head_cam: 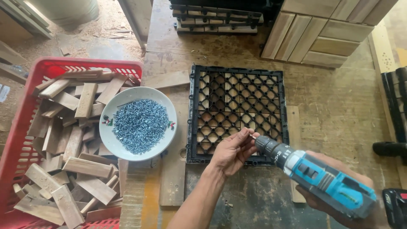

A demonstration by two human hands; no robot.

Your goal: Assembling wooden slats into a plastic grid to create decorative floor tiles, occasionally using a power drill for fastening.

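Note:
My left hand (232, 150) pinches a small screw at the tip of a blue and black cordless drill (313, 176), over the front edge of a black plastic grid tile (237, 110) that lies on wooden slats. My right hand (335, 203) grips the drill's handle at the lower right, mostly hidden behind the drill body. A white bowl (111, 127) heaped with small silver screws sits left of the grid, resting on the edge of a red crate.
The red plastic crate (25, 140) at left is filled with short wood blocks. Finished wooden tiles (318, 38) and black grid stacks (216, 19) stand at the back of the workbench. A second black tool (390, 148) lies at the right edge.

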